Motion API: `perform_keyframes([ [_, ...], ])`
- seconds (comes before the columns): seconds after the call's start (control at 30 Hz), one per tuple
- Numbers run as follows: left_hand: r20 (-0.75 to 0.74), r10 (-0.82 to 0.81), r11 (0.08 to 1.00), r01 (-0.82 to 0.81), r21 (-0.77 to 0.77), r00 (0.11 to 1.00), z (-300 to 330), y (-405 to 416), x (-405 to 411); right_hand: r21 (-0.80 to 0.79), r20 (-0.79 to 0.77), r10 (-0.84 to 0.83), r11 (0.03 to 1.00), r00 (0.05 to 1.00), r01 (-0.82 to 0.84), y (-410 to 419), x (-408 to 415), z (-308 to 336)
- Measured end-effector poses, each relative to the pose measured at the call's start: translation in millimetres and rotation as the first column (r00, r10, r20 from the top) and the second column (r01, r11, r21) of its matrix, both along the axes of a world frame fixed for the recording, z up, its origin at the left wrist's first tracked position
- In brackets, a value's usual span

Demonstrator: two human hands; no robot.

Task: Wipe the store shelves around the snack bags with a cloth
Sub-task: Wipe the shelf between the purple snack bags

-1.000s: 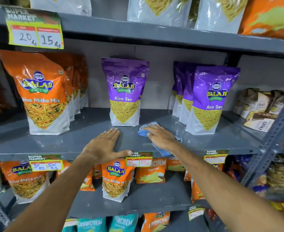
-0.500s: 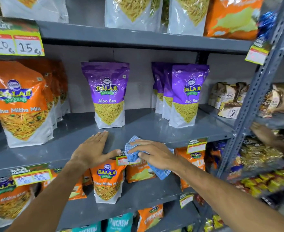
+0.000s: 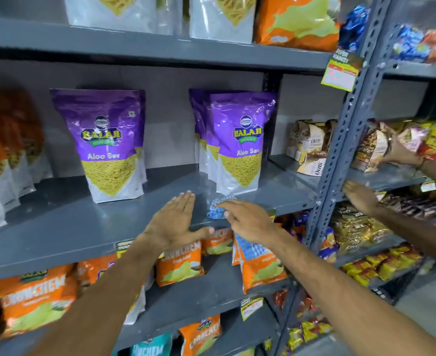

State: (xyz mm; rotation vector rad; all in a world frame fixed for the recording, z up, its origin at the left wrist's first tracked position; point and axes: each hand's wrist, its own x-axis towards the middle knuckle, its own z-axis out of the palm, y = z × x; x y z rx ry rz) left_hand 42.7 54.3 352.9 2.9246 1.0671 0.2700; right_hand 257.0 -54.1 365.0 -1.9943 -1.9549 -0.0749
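My right hand (image 3: pixel 247 222) presses a blue checked cloth (image 3: pixel 218 209) onto the front edge of the grey metal shelf (image 3: pixel 70 224); part of the cloth hangs down below the hand. My left hand (image 3: pixel 177 222) lies flat and open on the shelf just left of the cloth, fingers together, thumb over the edge. A purple Aloo Sev bag (image 3: pixel 110 147) stands upright behind my left hand. A row of purple Aloo Sev bags (image 3: pixel 242 145) stands right behind the cloth.
Orange snack bags (image 3: pixel 3 155) line the shelf's left end, more orange bags (image 3: pixel 178 263) fill the shelf below. A perforated grey upright (image 3: pixel 340 155) bounds the right side. Beyond it another person's two hands (image 3: pixel 363 199) handle packets on the neighbouring rack.
My view has swung right, so the bags sit further left. My right hand with the cloth has slid right along the shelf edge, towards the right-hand purple bags. My left hand followed.
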Motion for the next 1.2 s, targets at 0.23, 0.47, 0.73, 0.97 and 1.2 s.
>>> perform_keyframes([
  [0.23, -0.011, 0.16, 0.986, -0.16, -0.052, 0.987, -3, -1, 70, -0.035, -0.007, -0.108, 0.994, 0.994, 0.107, -26, 104, 1],
  [0.47, -0.005, 0.213, 0.977, -0.213, -0.018, 0.977, -12, 4, 79, 0.087, -0.415, -0.285, 0.933, 0.864, 0.35, -10, 176, -4],
  [0.73, -0.016, 0.259, 0.965, -0.26, -0.026, 0.966, -10, -1, 80, -0.007, -0.412, -0.418, 0.89, 0.809, 0.456, 111, 240, 6],
  [0.97, 0.001, 0.291, 0.957, -0.291, -0.021, 0.957, -11, -1, 79, 0.001, -0.238, -0.224, 0.973, 0.945, 0.231, 224, 261, 11],
  [1.2, -0.028, 0.303, 0.951, -0.304, -0.05, 0.952, -6, -3, 82, -0.028, -0.173, -0.019, 1.0, 0.985, 0.015, 320, 305, -19],
])
